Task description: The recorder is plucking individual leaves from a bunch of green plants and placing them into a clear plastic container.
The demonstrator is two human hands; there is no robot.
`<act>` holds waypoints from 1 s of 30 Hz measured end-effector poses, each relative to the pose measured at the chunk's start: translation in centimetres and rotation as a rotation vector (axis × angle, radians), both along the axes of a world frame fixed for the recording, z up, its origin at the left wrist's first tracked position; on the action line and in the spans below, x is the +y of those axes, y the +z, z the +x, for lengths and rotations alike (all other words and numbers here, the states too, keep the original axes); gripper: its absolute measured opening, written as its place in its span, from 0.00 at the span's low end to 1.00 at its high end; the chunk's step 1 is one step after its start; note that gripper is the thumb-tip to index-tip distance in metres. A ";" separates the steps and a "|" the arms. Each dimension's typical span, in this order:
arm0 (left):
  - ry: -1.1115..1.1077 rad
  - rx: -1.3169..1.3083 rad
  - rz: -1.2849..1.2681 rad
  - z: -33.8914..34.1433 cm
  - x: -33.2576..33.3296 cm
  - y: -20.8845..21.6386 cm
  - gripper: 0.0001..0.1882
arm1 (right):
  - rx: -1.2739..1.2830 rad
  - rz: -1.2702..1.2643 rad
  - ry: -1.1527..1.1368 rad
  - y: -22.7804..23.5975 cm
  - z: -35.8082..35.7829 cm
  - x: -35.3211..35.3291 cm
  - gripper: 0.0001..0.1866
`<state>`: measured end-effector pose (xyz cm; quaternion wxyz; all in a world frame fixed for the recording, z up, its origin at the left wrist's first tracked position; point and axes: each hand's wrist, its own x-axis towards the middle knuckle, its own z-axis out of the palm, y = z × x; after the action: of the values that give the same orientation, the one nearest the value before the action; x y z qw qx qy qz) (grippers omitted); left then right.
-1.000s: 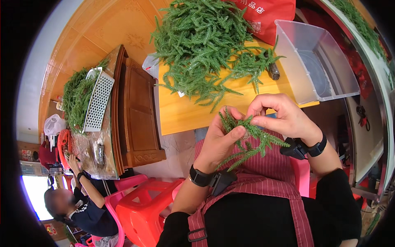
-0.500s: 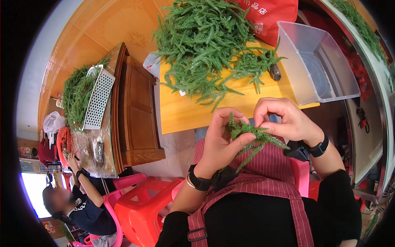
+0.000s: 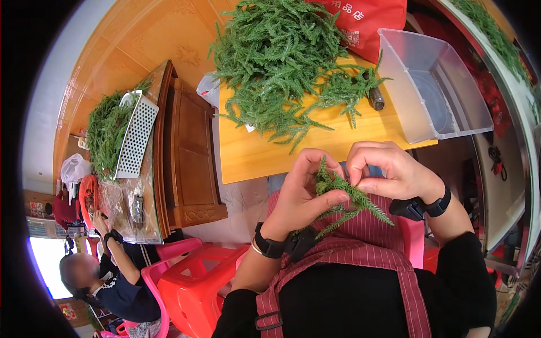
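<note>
A small bunch of green fern-like sprigs (image 3: 352, 205) is held above my lap, in front of the striped red apron (image 3: 360, 236). My left hand (image 3: 307, 194) is closed round the stems, its thumb lying across them. The thumb and forefinger of my right hand (image 3: 391, 172) pinch at the upper side of the same bunch; the exact spot is partly hidden by the fingers. Beyond my hands, a big heap of similar green sprigs (image 3: 276, 62) covers much of the yellow table (image 3: 248, 160), with a smaller clump (image 3: 344, 90) at its right.
A dark short cylinder (image 3: 376, 98) lies beside a clear plastic bin (image 3: 403, 96) at the table's right. Behind stands a red bag (image 3: 372, 25). To the left are a red stool (image 3: 194, 287), a wooden cabinet (image 3: 191, 152), a white perforated basket (image 3: 137, 135) and a seated person (image 3: 124, 298).
The bunch has turned slightly in my left hand, its tips now pointing further down to the right. My right hand has shifted a little downward, still pinching at it.
</note>
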<state>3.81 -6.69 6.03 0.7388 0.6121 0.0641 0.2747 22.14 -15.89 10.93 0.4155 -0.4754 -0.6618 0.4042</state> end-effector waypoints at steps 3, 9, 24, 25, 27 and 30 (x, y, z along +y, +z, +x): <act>-0.037 -0.013 0.031 -0.1 0.0 -0.2 0.26 | -0.091 0.119 0.036 -0.2 0.1 0.0 0.06; -0.067 -0.025 0.048 -0.2 0.0 -0.1 0.27 | -0.216 0.120 0.044 -0.1 0.1 -0.3 0.05; 0.306 -0.149 1.113 -0.2 0.5 1.9 0.15 | -0.065 0.322 -0.200 -2.0 -0.5 -1.0 0.08; 0.325 -0.150 1.184 -0.2 0.5 1.8 0.15 | -0.065 0.321 -0.200 -2.0 -0.4 -1.0 0.08; 0.347 -0.163 1.229 -0.1 0.5 1.7 0.15 | -0.076 0.356 -0.195 -2.0 -0.4 -0.9 0.08; 0.373 -0.179 1.292 -0.1 0.4 1.8 0.15 | -0.109 0.393 -0.195 -2.0 -0.4 -0.8 0.06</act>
<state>3.66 -6.30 7.80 0.1673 0.8843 -0.0699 0.4303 21.74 -16.70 8.93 0.5011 -0.4679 -0.7002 0.1991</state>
